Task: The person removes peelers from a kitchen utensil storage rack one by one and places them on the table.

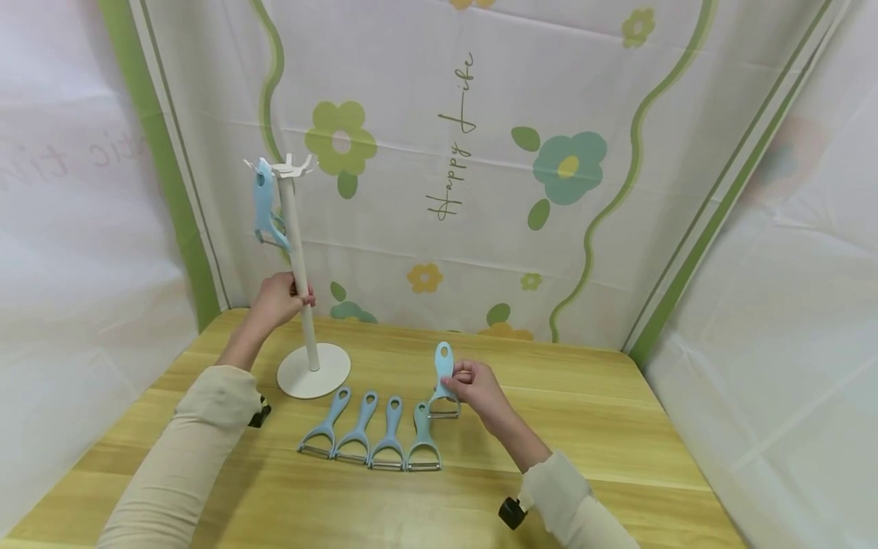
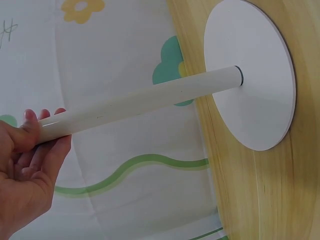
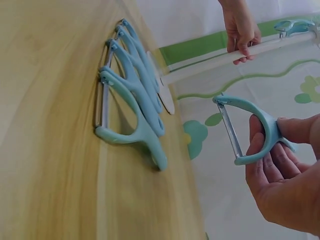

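My left hand [image 1: 280, 296] grips the white pole [image 2: 145, 102] of an upright stand about midway up. The stand's round base [image 2: 252, 110] rests on the table, and white hooks [image 1: 291, 168] spread from its top. One light blue peeler [image 1: 264, 200] hangs from a hook on the left side. In my right hand [image 1: 480, 390] a light blue Y-shaped peeler [image 3: 267, 125] is pinched by its handle, blade end down, raised above the table. Several similar peelers [image 1: 389, 436] lie in a row below and to the left of that hand, handles pointing away from me.
A wooden table [image 1: 583, 427] carries the stand and the row. White patterned curtains [image 1: 439, 252] close off the back, with more white cloth [image 1: 789, 305] at the right and left sides. A black wrist device [image 1: 511, 512] sits by the right sleeve.
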The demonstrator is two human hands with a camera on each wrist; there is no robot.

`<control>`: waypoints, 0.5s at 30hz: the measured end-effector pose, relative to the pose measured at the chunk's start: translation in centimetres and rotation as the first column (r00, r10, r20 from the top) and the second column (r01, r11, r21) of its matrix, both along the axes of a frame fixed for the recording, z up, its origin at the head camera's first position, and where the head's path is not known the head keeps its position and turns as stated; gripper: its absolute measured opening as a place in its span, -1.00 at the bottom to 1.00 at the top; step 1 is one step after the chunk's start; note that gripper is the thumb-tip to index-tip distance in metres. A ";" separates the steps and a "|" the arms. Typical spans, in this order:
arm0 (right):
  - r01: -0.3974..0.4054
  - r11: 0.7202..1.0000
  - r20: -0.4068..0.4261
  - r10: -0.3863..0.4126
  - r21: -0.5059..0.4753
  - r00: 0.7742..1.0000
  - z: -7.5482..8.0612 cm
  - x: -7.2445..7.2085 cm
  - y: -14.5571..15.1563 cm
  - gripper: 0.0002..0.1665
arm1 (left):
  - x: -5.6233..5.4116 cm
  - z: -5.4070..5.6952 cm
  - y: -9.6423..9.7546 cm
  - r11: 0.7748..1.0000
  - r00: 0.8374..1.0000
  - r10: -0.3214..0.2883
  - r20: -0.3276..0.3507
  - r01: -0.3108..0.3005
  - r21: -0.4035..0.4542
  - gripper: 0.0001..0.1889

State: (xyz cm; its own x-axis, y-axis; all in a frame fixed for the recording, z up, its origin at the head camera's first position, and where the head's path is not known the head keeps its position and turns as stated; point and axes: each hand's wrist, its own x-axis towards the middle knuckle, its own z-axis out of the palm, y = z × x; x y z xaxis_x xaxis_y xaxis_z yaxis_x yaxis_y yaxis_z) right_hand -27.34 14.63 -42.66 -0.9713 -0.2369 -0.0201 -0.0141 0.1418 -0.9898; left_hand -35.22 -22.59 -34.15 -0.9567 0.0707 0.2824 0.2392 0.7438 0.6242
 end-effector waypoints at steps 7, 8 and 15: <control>-0.032 0.999 0.002 0.032 0.033 0.999 -0.8 0.8 1.1 -0.73 | 0.1 0.1 0.0 1.000 1.000 -0.009 0.002 0.009 -0.004 -0.88; -0.034 0.999 0.008 0.033 0.040 0.999 -0.9 0.9 1.2 -0.72 | 0.1 0.2 0.0 1.000 1.000 -0.009 0.005 0.009 -0.006 -0.88; -0.053 0.996 0.027 0.051 0.077 0.998 -1.9 1.7 2.3 -0.69 | 0.1 0.2 -0.1 1.000 1.000 0.001 0.025 -0.001 -0.002 -0.86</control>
State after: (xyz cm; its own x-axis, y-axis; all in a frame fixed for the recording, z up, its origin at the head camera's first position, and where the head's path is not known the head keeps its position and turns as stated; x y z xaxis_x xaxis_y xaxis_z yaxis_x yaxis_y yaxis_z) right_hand -25.66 16.97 -44.58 -0.9566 -0.2840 -0.0645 0.0012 0.2178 -0.9760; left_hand -35.09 -22.70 -33.92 -0.9635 0.0702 0.2582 0.2228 0.7451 0.6287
